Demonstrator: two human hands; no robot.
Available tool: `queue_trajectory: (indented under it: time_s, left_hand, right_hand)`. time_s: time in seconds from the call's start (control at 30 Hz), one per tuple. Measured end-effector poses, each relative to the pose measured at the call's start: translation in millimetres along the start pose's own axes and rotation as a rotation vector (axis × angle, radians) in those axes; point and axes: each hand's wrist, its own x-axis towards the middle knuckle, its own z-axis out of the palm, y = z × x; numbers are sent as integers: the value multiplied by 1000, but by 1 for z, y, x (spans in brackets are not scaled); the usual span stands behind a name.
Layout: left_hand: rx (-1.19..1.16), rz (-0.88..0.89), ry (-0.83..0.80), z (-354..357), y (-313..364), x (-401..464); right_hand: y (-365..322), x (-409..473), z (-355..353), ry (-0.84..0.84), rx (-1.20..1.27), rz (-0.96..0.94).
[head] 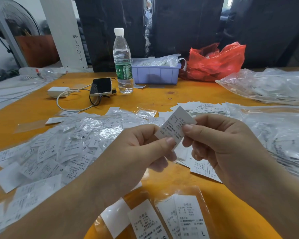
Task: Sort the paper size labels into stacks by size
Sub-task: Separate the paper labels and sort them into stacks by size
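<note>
I am looking down at both hands meeting over the middle of the orange table [162, 99]. The left hand [140, 149] is pinching the near end of one paper label [175, 125] between thumb and forefinger, and the right hand [219, 140] is pinching its right edge the same way, so the label is sitting tilted in the air between them. I am seeing printed lines on it, but they are too blurred for me to read the size. To the left a loose heap of labels [47, 152] is lying spread out, many in crinkled clear sleeves; a few letters such as XL, M and S are showing, the rest are unreadable. Near the bottom edge some sleeved labels [188, 218] are lying side by side, cut off by the frame, one marked L. More labels [205, 106] are lying beyond the hands, partly hidden by them. Farther back a water bottle [122, 61], a phone [101, 86], a lilac bin [155, 73] and a red bag [217, 61] are standing.
</note>
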Motion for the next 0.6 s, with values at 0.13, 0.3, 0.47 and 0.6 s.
queue_trajectory:
  time_s: [0.13, 0.3, 0.47, 0.6]
  left_hand:
    - [12, 5, 10, 0, 0, 0]
    - [22, 13, 26, -1, 1, 0]
    - [41, 5, 38, -2, 0, 0]
    - [31, 0, 48, -1, 0, 1]
  right_hand:
    - [1, 1, -2, 5, -10, 19]
    - [3, 1, -3, -56, -62, 13]
    - [3, 0, -3, 3, -87, -91]
    - [0, -3, -2, 61, -202, -239]
